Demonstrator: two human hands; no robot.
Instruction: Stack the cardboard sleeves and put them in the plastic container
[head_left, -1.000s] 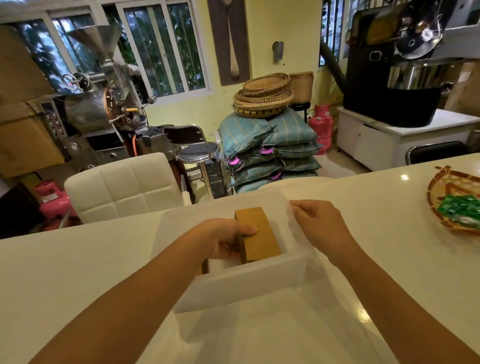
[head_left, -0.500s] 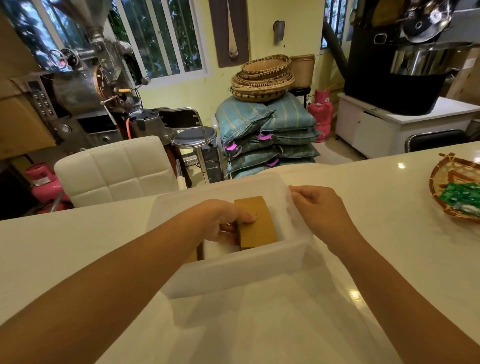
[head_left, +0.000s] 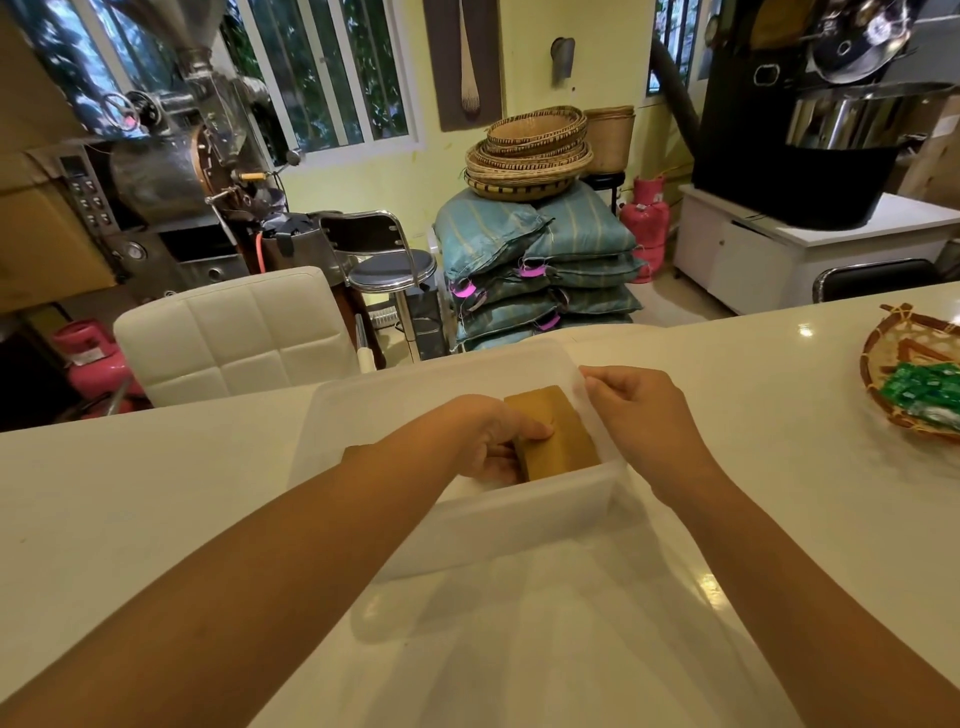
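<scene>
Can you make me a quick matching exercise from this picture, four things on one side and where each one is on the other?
Things:
1. cardboard sleeves
2. right hand
3. woven tray
4. white chair

Places:
A. behind the counter, far left
B. on the container's right rim
C. inside the plastic container, gripped by the left hand
D. at the counter's right edge

Pairs: 1-C, 2-B, 3-D, 4-A

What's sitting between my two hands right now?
In the head view, the brown stack of cardboard sleeves lies between the left hand and right hand, inside the translucent plastic container; the left hand grips it.
</scene>
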